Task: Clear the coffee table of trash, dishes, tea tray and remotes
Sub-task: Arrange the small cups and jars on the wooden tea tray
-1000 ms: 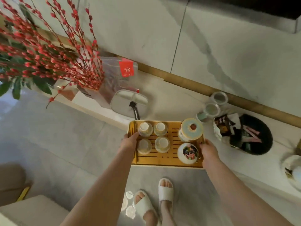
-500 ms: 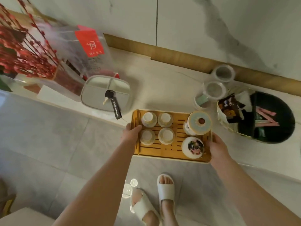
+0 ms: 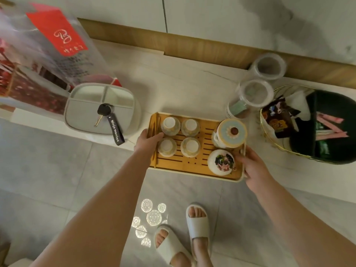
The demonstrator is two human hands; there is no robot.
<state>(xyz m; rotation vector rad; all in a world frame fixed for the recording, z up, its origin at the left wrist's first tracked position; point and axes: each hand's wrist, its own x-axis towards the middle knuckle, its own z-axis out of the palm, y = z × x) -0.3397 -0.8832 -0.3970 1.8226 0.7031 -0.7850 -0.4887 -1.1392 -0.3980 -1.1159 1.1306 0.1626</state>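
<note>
Desk [image 3: 192, 89]: pale stone top, I see it running along the wall.
Clear bag [image 3: 48, 54] with red label: far left on the desk.
Tea tray [image 3: 194, 164]: bamboo, slatted, at the desk's near edge, partly overhanging the floor.
Round dark basket [image 3: 331, 132] of wrappers: right of the tray.
Grey divided dish [image 3: 102, 110]: left of the tray, a key [image 3: 102, 111] on a black strap lying in it.
Two clear jars [image 3: 256, 93]: behind the tray.
Left hand [image 3: 148, 140]: I see it gripping the tray's left rim, thumb over the edge.
Right hand [image 3: 252, 166]: gripping the right rim.
Lidded pot [image 3: 230, 133], painted lidded bowl [image 3: 221, 162], four upturned cups [image 3: 180, 136]: on the tray.
</note>
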